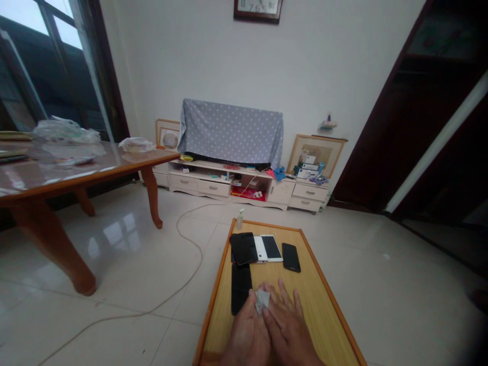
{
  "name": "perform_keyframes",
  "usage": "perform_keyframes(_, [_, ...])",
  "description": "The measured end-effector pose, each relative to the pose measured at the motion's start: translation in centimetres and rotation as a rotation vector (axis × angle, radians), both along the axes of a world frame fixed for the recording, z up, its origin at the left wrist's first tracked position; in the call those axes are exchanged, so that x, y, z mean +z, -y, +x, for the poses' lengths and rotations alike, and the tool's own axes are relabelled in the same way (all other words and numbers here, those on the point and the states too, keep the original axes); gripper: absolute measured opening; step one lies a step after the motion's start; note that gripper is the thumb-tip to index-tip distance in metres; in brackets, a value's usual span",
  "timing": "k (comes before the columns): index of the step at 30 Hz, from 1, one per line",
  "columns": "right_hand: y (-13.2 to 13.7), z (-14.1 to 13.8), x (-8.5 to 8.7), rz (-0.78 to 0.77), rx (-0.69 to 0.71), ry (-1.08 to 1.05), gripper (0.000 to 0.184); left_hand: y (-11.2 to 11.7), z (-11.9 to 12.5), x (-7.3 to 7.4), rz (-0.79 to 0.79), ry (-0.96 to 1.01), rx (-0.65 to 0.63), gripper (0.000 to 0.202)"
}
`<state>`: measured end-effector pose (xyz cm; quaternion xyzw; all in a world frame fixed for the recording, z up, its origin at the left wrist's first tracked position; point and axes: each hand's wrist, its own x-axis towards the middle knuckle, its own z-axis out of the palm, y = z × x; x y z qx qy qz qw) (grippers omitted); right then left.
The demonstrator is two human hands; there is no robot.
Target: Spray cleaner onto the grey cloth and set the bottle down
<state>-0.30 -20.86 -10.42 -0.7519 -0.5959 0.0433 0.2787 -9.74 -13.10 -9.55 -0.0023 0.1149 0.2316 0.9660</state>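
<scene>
Over the near part of the small wooden table, my left hand point(249, 330) and my right hand point(290, 328) are together. A small folded light-grey piece, like a wipe or cloth point(262, 301), is pinched between them. The fingers of my right hand spread forward while its thumb presses on the piece. Just beyond my left hand lies a black phone point(241, 287). Farther up are another black phone point(244, 248), overlapping a white phone point(261, 249), and a white-framed phone point(272, 247) with a dark screen. A separate black phone point(291, 257) lies to the right.
A small pump bottle point(240, 218) stands at the far left corner of the wooden table point(324, 284). A cable point(200, 249) runs across the tiled floor. On the left is a larger table point(141, 160) with plastic bags. A low white cabinet point(213, 188) lines the wall.
</scene>
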Motion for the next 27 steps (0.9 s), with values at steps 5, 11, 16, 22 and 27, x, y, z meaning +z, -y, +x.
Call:
perform_keyframes(5, [-0.1, 2.0, 2.2, 0.191, -0.173, -0.661, 0.045, -0.2, -0.8, 0.9, 0.136, -0.004, -0.041, 0.043])
perform_keyframes(11, [0.3, 0.6, 2.8, 0.28, -0.222, -1.109, 0.06, -0.4, -0.7, 0.7, 0.173, -0.188, 0.028, 0.045])
perform_keyframes(16, [-0.6, -0.5, 0.2, 0.061, -0.057, -0.592, 0.056, 0.7, 0.0, 0.3, 0.201, 0.021, 0.001, 0.059])
perform_keyframes(22, [-1.5, -0.8, 0.1, -0.022, -0.148, -0.364, 0.061, 0.4, -0.4, 0.4, 0.264, 0.081, -0.073, 0.075])
perform_keyframes(27, [-1.5, -2.0, 1.3, -0.102, 0.032, -0.223, 0.057, -0.5, -0.8, 0.8, 0.285, 0.116, -0.017, 0.081])
